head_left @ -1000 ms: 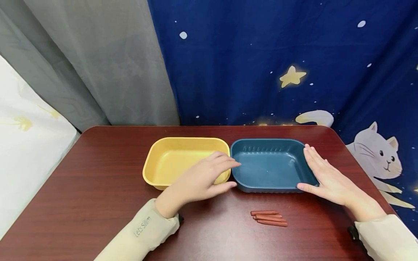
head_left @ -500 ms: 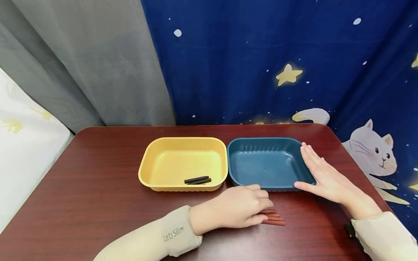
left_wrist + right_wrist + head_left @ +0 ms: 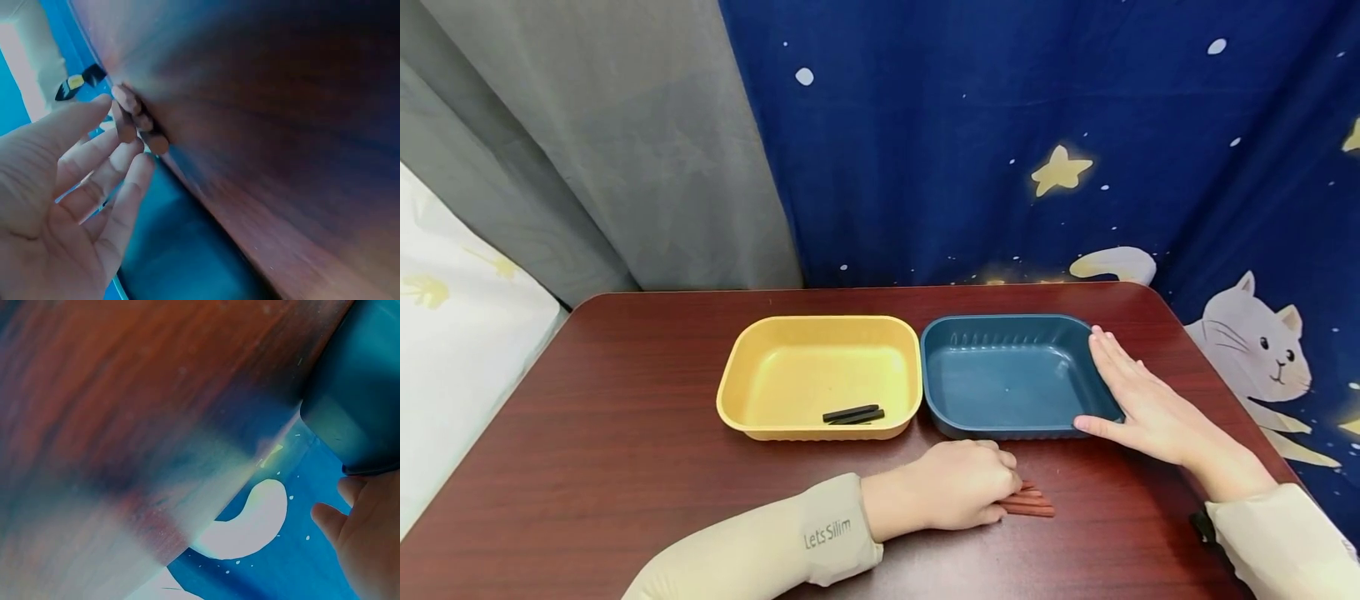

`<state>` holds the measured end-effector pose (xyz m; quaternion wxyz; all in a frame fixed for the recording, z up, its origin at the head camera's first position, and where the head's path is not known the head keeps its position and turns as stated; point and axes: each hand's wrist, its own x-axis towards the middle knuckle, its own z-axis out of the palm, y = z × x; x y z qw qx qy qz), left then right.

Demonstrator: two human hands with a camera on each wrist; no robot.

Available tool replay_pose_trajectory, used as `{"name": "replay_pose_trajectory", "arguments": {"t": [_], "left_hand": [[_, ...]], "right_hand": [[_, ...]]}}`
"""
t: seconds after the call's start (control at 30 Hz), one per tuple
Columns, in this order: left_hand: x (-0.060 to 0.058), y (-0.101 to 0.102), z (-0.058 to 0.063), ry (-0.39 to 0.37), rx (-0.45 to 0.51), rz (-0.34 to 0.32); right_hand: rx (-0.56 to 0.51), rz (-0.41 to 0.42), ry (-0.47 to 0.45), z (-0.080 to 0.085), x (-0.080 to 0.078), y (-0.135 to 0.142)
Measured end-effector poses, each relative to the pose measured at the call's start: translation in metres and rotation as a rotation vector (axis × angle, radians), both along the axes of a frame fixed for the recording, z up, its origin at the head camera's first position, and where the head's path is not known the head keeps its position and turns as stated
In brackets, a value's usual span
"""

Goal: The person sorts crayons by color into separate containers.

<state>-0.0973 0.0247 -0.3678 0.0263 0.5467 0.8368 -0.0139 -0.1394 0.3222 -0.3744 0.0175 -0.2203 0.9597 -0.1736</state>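
Observation:
In the head view my left hand [image 3: 958, 486] reaches over a small bundle of reddish-brown sticks [image 3: 1030, 502] on the table, its fingers partly covering them. The left wrist view shows thumb and fingertips closing on the bundle's near ends [image 3: 155, 142] from opposite sides. My right hand [image 3: 1150, 412] rests against the right end of a blue plastic bin [image 3: 1007, 433], fingers straight along its side and thumb at the front corner. Left of this bin stands a yellow bin [image 3: 820, 433], with a few black sticks [image 3: 853, 414] lying near its front right corner.
The two bins stand side by side near the back of the dark red-brown wooden table [image 3: 625, 467]. Behind the table hang a grey curtain [image 3: 700, 167] and a blue starry curtain [image 3: 910, 150].
My left hand has come from over the yellow bin down to the reddish-brown sticks and closed on them, leaving the black sticks visible in the bin. My right hand keeps its place.

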Motion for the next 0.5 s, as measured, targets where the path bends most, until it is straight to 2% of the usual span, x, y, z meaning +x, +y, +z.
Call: {"name": "replay_pose_trajectory", "arguments": {"t": [0.13, 0.3, 0.5], "left_hand": [[0.0, 0.003, -0.001, 0.014, -0.015, -0.012], [-0.006, 0.001, 0.001, -0.065, 0.006, -0.006], [-0.011, 0.0, 0.005, -0.087, 0.054, 0.01]], "right_hand": [[-0.006, 0.0, 0.0, -0.002, 0.0, 0.0], [-0.006, 0.005, 0.006, -0.003, -0.001, 0.0], [-0.012, 0.004, 0.002, -0.001, -0.001, 0.001]]}}
